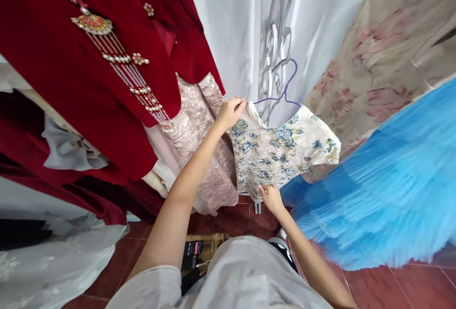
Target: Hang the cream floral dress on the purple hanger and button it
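In front of me a cream floral dress [274,152] with blue and yellow flowers and short sleeves hangs on a purple wire hanger [284,95]. My left hand [231,113] is closed on the dress at its left shoulder, beside the neckline. Lower down, my right hand [271,198] pinches the cloth near the bottom edge that shows. The hanger's hook lies in front of white curled metalwork [272,45]; whether it hangs on that, I cannot tell.
Red velvet garments [117,76] with beaded trim and a pink textured skirt [199,157] hang at left. A blue tulle dress [374,190] and a beige floral cloth [384,52] are at right. White drapery [228,19] hangs behind. Below is a red tiled floor [231,219].
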Demonstrator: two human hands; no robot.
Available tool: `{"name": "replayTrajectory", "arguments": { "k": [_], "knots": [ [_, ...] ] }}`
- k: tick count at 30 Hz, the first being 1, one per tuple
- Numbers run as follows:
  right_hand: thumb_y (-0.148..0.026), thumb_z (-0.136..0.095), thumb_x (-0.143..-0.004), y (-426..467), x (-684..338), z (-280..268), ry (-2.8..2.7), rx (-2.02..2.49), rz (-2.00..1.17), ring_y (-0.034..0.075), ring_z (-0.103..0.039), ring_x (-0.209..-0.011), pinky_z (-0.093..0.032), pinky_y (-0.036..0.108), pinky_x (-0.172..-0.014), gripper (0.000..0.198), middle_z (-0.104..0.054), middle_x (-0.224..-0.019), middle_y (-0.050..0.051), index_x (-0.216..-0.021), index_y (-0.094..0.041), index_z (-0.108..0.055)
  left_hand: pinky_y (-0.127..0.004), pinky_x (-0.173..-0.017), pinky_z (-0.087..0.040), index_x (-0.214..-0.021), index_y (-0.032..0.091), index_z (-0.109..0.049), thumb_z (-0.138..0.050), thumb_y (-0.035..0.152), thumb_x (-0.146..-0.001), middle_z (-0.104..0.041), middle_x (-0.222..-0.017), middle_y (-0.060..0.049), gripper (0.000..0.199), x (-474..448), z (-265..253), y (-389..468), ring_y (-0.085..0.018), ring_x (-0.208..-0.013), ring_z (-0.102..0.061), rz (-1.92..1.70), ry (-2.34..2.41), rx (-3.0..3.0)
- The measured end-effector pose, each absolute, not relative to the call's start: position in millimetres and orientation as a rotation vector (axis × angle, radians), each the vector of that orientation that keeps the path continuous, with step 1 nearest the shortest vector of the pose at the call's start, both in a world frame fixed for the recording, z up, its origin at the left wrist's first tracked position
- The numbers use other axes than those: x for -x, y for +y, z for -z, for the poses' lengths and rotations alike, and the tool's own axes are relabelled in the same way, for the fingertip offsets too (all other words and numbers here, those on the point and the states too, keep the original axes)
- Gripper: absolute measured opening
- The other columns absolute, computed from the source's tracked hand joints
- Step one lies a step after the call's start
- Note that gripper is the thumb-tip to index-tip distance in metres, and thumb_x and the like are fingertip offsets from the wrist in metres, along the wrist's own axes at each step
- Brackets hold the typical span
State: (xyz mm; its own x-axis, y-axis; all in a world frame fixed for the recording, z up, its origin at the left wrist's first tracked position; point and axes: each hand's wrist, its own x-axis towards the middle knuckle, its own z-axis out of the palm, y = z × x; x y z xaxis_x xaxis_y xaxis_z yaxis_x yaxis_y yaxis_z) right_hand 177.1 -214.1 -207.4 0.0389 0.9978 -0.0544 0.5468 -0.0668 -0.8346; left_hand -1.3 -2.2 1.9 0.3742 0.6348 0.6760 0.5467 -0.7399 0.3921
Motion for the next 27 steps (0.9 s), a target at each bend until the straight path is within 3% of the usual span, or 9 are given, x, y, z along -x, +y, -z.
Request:
{"name": "replayTrajectory", "arguments": {
  "k": [4,8,11,14,16,19,22,27],
  "knots": [
    [-0.025,-0.068,-0.079,-201.7,-206.9,218.3,-1.49,1.736,-0.869,0.029,-0.067,-0.099,-0.05,0.041,-0.089,0.007,-0.073,-0.094,0.011,-0.078,-0.019,-0.065,-0.03,-0.087,-0.049,-0.092,0.018,-0.068,-0.051,0.024,-0.098,-0.072,-0.094,-0.005,0.019,3.3,-6.0,-14.9,-0.019,-0.092,-0.066,-1.253,1.036,-2.549],
    [-0.037,-0.056,-0.093,-184.3,-220.9,172.1,-1.483,1.408,-0.751,0.024,-0.069,-0.095,-0.053,0.036,-0.088,0.022,-0.075,-0.1,0.01,-0.094,-0.018,-0.069,-0.031,-0.094,-0.049,-0.104,0.018,-0.069,-0.059,0.023,-0.094,-0.073,-0.106,-0.006,0.015,-1.1,-2.3,-28.7,-0.02,-0.102,-0.066,-1.267,1.119,-2.54],
    [-0.042,-0.058,-0.093,-163.7,-250.0,119.3,-1.363,1.201,-0.292,0.025,-0.068,-0.095,-0.052,0.042,-0.09,0.026,-0.073,-0.1,0.01,-0.099,-0.019,-0.069,-0.032,-0.094,-0.05,-0.111,0.019,-0.069,-0.06,0.024,-0.095,-0.072,-0.111,-0.007,0.019,-5.4,0.9,-35.1,-0.021,-0.105,-0.066,-1.272,1.169,-2.541],
    [-0.045,-0.065,-0.087,-138.5,-295.2,73.6,-1.206,1.345,0.183,0.033,-0.056,-0.122,-0.041,0.054,-0.106,0.04,-0.066,-0.125,0.014,-0.118,-0.02,-0.066,-0.032,-0.09,-0.051,-0.114,0.022,-0.069,-0.056,0.022,-0.097,-0.072,-0.115,-0.005,0.021,-11.2,-3.1,-40.0,-0.022,-0.107,-0.067,-1.248,1.207,-2.553],
    [-0.044,-0.061,-0.089,-126.5,-323.5,51.8,-1.286,1.433,0.1,0.032,-0.059,-0.117,-0.044,0.051,-0.102,0.04,-0.068,-0.124,0.014,-0.12,-0.02,-0.066,-0.032,-0.085,-0.051,-0.114,0.025,-0.069,-0.053,0.021,-0.099,-0.073,-0.115,-0.004,0.022,-16.6,-11.7,-42.8,-0.022,-0.105,-0.067,-1.256,1.247,-2.561],
    [-0.044,-0.056,-0.092,-134.0,-352.2,28.1,-1.323,1.444,-0.128,0.024,-0.064,-0.085,-0.051,0.036,-0.078,0.03,-0.073,-0.094,0.009,-0.102,-0.02,-0.072,-0.033,-0.083,-0.05,-0.112,0.026,-0.069,-0.052,0.021,-0.099,-0.073,-0.11,-0.003,0.021,-24.8,-28.0,-42.9,-0.022,-0.101,-0.067,-1.312,1.272,-2.604],
    [-0.046,-0.067,-0.087,-177.4,-363.0,12.3,-1.249,1.388,-0.333,0.018,-0.057,-0.067,-0.044,0.027,-0.059,0.026,-0.067,-0.076,0.003,-0.086,-0.02,-0.072,-0.034,-0.085,-0.049,-0.108,0.024,-0.068,-0.052,0.022,-0.1,-0.072,-0.104,-0.004,0.018,-30.8,-32.5,-36.0,-0.022,-0.1,-0.066,-1.359,1.154,-2.681],
    [-0.044,-0.073,-0.087,-254.3,-321.9,15.0,-1.567,1.078,-1.073,0.016,-0.061,-0.062,-0.047,0.024,-0.056,0.026,-0.067,-0.071,0.002,-0.087,-0.019,-0.069,-0.036,-0.089,-0.05,-0.105,0.02,-0.065,-0.04,0.035,-0.106,-0.069,-0.1,-0.009,0.029,-50.4,13.7,-31.5,-0.022,-0.099,-0.064,-1.524,0.831,-2.556]
  ]
}}
